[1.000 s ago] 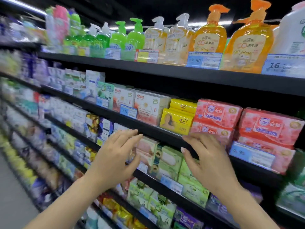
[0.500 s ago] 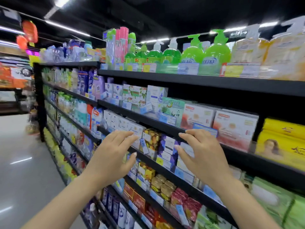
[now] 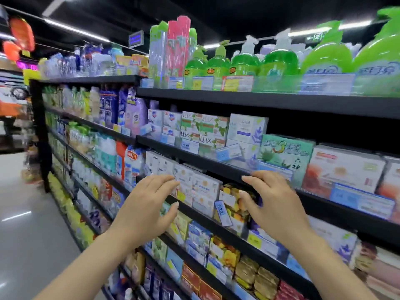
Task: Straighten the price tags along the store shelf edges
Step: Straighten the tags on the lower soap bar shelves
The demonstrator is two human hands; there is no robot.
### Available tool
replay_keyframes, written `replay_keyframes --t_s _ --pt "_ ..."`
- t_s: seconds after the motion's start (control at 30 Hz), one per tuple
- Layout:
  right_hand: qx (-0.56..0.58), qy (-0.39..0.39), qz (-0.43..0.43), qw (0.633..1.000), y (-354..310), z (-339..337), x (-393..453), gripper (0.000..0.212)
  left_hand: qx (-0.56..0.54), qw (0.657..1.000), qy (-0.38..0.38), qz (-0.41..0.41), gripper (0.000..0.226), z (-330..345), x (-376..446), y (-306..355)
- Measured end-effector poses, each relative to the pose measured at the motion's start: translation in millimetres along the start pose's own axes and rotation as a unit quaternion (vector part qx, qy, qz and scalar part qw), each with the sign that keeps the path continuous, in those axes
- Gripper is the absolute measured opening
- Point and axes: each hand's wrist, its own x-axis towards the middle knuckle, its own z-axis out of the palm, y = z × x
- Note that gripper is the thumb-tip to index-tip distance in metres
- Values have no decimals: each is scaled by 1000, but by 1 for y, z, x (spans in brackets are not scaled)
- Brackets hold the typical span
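I see green pump bottles (image 3: 279,61) along the top right | tall pink and green cans (image 3: 173,46) at upper centre | Lux soap boxes (image 3: 203,131) mid-frame | purple detergent bottle (image 3: 136,115) left of them | red lanterns (image 3: 19,37) upper left | grey floor (image 3: 26,234) lower left.

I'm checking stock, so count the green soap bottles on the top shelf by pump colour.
Green bottles with green pumps: 4
Green bottles with white pumps: 2
Total: 6, as far as the blur lets me tell.
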Motion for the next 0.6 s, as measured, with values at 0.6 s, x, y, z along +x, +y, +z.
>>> replay_keyframes --t_s 0.6 --pt "-74 64 -19 995 12 83 104 39 -114 988 28 104 45 108 137 -98"
